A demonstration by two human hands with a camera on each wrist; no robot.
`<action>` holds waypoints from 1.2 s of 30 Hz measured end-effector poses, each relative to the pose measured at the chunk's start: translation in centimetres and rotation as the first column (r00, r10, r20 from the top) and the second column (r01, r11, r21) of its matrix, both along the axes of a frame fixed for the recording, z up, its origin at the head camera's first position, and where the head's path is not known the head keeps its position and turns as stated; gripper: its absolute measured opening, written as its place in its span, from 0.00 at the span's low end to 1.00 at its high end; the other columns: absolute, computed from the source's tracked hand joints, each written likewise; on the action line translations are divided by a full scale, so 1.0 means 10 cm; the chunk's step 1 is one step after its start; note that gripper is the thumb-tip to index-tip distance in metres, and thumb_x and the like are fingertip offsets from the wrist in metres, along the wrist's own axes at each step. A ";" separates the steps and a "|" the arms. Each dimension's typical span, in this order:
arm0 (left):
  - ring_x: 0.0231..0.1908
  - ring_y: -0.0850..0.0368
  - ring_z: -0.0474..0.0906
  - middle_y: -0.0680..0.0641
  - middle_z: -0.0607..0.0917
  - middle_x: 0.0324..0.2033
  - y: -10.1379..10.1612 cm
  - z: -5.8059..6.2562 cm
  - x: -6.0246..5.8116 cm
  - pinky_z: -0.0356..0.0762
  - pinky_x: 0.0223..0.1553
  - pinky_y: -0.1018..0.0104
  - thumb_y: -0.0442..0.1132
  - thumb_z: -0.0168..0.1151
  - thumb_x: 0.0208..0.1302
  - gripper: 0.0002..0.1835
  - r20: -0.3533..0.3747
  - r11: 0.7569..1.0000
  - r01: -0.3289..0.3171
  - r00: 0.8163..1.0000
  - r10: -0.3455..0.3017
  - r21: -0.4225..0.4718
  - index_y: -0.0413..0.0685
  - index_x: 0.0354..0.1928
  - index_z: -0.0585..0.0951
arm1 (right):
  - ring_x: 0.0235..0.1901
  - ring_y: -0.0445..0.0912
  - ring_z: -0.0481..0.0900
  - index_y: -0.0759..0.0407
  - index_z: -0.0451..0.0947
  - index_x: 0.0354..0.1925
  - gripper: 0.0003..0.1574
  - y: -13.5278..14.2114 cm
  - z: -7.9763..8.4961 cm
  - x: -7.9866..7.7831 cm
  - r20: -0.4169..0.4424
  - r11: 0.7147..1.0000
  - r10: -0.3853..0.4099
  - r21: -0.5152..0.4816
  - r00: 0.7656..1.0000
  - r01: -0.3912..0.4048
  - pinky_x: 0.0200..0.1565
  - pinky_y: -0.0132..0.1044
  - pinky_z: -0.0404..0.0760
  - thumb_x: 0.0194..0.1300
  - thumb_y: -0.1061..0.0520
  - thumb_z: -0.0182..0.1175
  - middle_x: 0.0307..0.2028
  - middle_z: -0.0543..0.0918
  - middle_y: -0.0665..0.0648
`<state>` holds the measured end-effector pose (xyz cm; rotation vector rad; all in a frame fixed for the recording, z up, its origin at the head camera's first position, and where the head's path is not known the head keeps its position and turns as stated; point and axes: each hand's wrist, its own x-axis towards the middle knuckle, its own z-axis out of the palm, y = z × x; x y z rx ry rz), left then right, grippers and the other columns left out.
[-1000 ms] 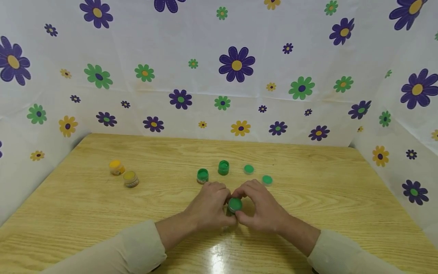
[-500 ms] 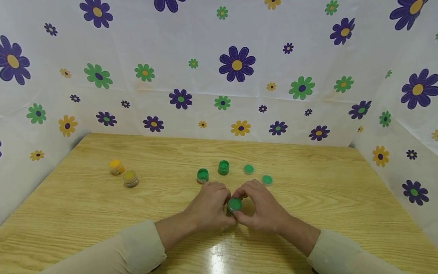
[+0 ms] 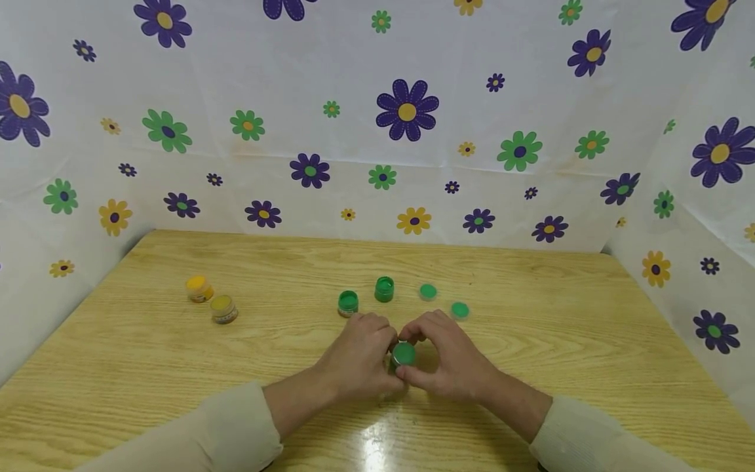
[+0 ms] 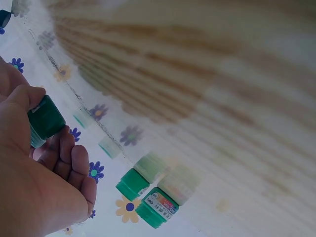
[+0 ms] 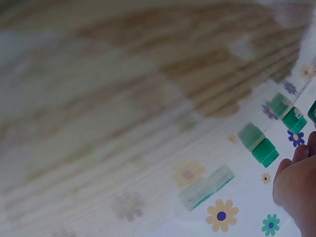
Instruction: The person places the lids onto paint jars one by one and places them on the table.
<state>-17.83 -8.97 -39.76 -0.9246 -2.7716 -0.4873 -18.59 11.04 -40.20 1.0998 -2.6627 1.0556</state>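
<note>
Between my two hands, near the middle of the table, is a small paint jar with a green top. My left hand grips its left side, and in the left wrist view the thumb and fingers wrap the dark green jar. From the right, my right hand pinches the rim of the top with thumb and forefinger. Just beyond the hands stand two uncapped green paint jars, one nearer and one farther. To their right lie two round green lids, a far one and a near one.
On the left of the wooden table stand an orange-yellow paint jar and a duller yellow one. A white cloth printed with flowers hangs behind the table and along both sides.
My right thumb has slid slightly left along the front of the jar's top. Both hands keep their hold, and the other jars and lids stay in place.
</note>
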 end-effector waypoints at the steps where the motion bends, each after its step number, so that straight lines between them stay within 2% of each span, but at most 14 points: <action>1: 0.29 0.64 0.69 0.60 0.74 0.23 0.00 0.00 0.00 0.71 0.43 0.63 0.54 0.77 0.42 0.19 -0.002 1.000 0.003 1.000 -0.003 0.006 0.50 0.27 0.81 | 0.46 0.38 0.72 0.49 0.78 0.48 0.22 0.00 0.00 0.00 0.003 1.000 0.006 -0.004 1.000 -0.006 0.50 0.40 0.75 0.56 0.47 0.70 0.42 0.78 0.39; 8: 0.27 0.66 0.68 0.60 0.74 0.21 0.00 -0.01 -0.01 0.71 0.42 0.63 0.53 0.76 0.44 0.17 0.019 0.999 0.004 1.000 -0.005 0.054 0.52 0.25 0.80 | 0.46 0.39 0.71 0.49 0.77 0.48 0.21 0.02 -0.01 -0.01 0.008 0.998 0.060 -0.035 0.998 -0.059 0.51 0.42 0.76 0.55 0.52 0.69 0.43 0.78 0.41; 14: 0.26 0.66 0.66 0.61 0.73 0.20 0.00 -0.02 -0.01 0.70 0.40 0.65 0.52 0.76 0.45 0.16 0.019 0.998 0.017 1.000 -0.018 0.054 0.53 0.24 0.78 | 0.47 0.39 0.71 0.49 0.77 0.46 0.20 0.03 0.00 -0.02 0.035 0.997 0.065 -0.039 0.997 -0.064 0.51 0.42 0.76 0.54 0.55 0.70 0.43 0.78 0.41; 22: 0.28 0.66 0.68 0.60 0.75 0.22 -0.01 -0.01 -0.02 0.71 0.43 0.63 0.53 0.76 0.45 0.17 0.059 0.999 0.016 0.998 -0.018 0.043 0.51 0.27 0.80 | 0.47 0.39 0.72 0.47 0.77 0.45 0.20 0.05 0.03 -0.03 0.088 1.000 0.018 -0.004 0.996 -0.017 0.52 0.43 0.77 0.55 0.49 0.73 0.42 0.78 0.41; 27: 0.27 0.65 0.67 0.60 0.74 0.21 0.00 -0.01 -0.01 0.69 0.41 0.65 0.53 0.76 0.44 0.17 0.069 0.999 0.028 0.997 -0.030 0.037 0.53 0.25 0.79 | 0.47 0.40 0.72 0.48 0.77 0.45 0.21 0.05 0.03 -0.02 0.101 1.000 0.026 -0.005 0.995 -0.026 0.52 0.43 0.76 0.55 0.47 0.74 0.42 0.78 0.42; 33: 0.24 0.66 0.64 0.61 0.71 0.19 0.00 -0.01 -0.01 0.65 0.37 0.67 0.52 0.76 0.42 0.17 0.076 0.997 0.043 0.996 -0.047 0.057 0.54 0.23 0.77 | 0.47 0.41 0.71 0.51 0.77 0.47 0.22 0.04 -0.02 -0.02 0.062 0.994 0.097 -0.058 0.993 -0.094 0.52 0.41 0.76 0.54 0.54 0.72 0.44 0.79 0.43; 36: 0.24 0.67 0.65 0.61 0.72 0.19 -0.01 -0.01 -0.02 0.65 0.37 0.67 0.51 0.75 0.44 0.15 0.065 0.996 0.043 0.997 -0.048 0.079 0.53 0.24 0.78 | 0.46 0.42 0.72 0.52 0.77 0.48 0.22 0.05 -0.02 -0.03 0.041 0.994 0.098 -0.059 0.994 -0.095 0.51 0.41 0.76 0.54 0.57 0.70 0.45 0.80 0.43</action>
